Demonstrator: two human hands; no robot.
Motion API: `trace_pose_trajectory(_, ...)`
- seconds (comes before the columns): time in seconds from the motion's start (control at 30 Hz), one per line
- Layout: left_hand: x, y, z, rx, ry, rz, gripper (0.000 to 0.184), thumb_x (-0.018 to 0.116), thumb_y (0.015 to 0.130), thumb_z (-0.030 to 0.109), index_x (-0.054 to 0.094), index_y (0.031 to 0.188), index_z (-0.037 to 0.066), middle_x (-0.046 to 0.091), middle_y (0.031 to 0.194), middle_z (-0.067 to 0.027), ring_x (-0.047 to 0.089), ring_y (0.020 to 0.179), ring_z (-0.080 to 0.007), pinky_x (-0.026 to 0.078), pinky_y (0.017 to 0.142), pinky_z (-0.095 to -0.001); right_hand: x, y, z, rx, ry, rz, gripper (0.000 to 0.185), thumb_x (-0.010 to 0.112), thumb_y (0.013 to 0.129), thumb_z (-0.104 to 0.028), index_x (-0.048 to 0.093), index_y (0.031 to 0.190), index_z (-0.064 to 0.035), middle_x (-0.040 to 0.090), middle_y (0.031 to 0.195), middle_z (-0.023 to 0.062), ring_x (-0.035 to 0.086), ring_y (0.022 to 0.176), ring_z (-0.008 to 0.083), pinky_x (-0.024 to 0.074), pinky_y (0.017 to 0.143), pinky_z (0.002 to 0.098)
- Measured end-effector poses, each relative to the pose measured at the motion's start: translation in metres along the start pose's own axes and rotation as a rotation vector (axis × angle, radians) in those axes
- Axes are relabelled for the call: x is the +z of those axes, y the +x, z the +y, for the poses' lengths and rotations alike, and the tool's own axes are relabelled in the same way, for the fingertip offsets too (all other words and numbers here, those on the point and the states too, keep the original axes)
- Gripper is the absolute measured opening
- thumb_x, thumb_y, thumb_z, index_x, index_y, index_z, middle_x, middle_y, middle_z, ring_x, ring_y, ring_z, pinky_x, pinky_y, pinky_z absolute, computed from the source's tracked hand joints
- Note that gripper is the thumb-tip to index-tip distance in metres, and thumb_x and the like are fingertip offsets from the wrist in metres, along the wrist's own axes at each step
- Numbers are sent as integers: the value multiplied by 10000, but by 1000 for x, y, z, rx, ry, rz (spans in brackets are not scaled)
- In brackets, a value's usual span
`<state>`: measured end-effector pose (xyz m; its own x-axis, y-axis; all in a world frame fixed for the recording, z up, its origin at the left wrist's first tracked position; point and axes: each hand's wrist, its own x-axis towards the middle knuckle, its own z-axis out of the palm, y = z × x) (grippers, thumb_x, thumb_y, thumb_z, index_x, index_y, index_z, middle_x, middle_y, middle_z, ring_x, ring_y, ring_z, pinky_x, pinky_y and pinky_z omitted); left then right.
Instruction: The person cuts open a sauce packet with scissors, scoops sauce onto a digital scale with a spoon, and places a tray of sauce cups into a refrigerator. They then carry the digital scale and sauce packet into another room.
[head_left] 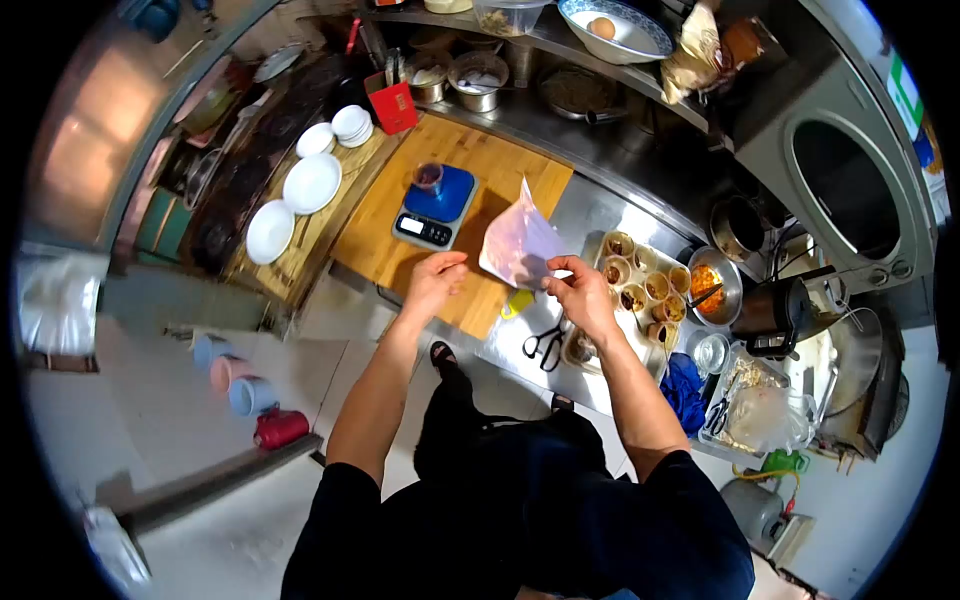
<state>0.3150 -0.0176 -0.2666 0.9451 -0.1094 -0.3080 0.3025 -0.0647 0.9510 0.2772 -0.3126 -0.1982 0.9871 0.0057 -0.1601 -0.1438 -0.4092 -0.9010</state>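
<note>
A pinkish, see-through plastic bag (522, 243) hangs over the right part of the wooden board. My right hand (582, 296) pinches the bag's lower right edge. Just left of the bag, apart from it, my left hand (436, 288) has its fingers curled together; anything between them is too small to make out. Beyond my left hand, a digital kitchen scale (436, 212) with a blue top lies on the board. On the scale stands a small clear cup (428, 178) with dark contents. Black-handled scissors (546, 346) and a yellow item (516, 303) lie near my right hand.
The wooden cutting board (375, 225) sits on a steel counter. At right are a tray of filled small cups (656, 287), a metal bowl (716, 287) of orange food and a blue cloth (683, 394). White bowls (311, 184) stand at left. A shelf (640, 78) overhangs the back.
</note>
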Motion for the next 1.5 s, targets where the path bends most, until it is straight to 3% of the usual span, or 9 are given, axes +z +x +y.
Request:
trace_pose_trajectory(0.1,2,63,20,7,-118,-269,400,682,950,50,651,1346,2,729,1224,-83,687,1066,-158,570,868,-302,38,33,-14,-30,-42,105,369,791,885,-87,685,1232,-18,726,974,118,697,714,164,568,679,324)
trace_pose_trajectory(0.17,10,95,24,136,-23,-412,431,675,936,8,634,1365,-16,723,1253,-102,683,1084,-147,566,893,-300,55,55,-21,-62,272,86,403,801,869,-50,674,1248,2,690,1085,115,708,747,174,578,686,317)
trace_pose_trajectory(0.3,20,110,45,26,66,-577,384,665,944,-35,657,1328,-39,741,1189,-76,692,1056,-141,557,929,-278,64,71,-22,-19,269,115,420,793,871,-18,669,1271,19,668,1099,93,681,794,135,571,711,288)
trace_pose_trajectory(0.57,36,109,74,239,305,-419,196,733,915,40,731,1102,-18,764,1049,-95,712,962,-154,569,856,-305,63,79,-9,131,486,160,228,748,941,-33,738,1160,30,723,916,31,642,815,82,547,735,248)
trace_pose_trajectory(0.6,39,109,78,294,352,-389,180,751,896,92,742,1056,9,751,1006,-133,737,928,-240,578,812,-347,62,81,-9,101,422,170,206,740,948,-30,742,1144,31,727,917,34,644,817,84,547,739,247)
trace_pose_trajectory(1.03,49,129,98,445,564,-481,124,718,896,111,721,978,17,718,940,-147,709,864,-344,554,734,-407,53,90,-16,239,602,201,60,695,990,-31,712,999,26,709,864,34,631,742,76,541,630,225)
trace_pose_trajectory(1.1,51,132,101,457,564,-497,120,711,898,111,719,975,19,716,934,-146,708,859,-348,556,731,-409,54,88,-15,266,528,201,70,705,978,-29,717,1007,33,736,858,54,665,765,95,556,703,248)
trace_pose_trajectory(1.23,51,132,97,470,565,-490,117,694,899,106,717,978,22,715,935,-145,706,848,-352,560,730,-410,59,90,-20,246,452,259,99,715,976,-61,713,988,38,715,819,45,631,714,76,535,617,243)
trace_pose_trajectory(1.5,55,126,91,471,503,-443,126,684,888,87,728,984,20,730,933,-150,715,848,-354,570,737,-410,68,85,-11,241,447,329,87,706,942,-29,730,976,48,738,825,53,648,721,71,538,638,240)
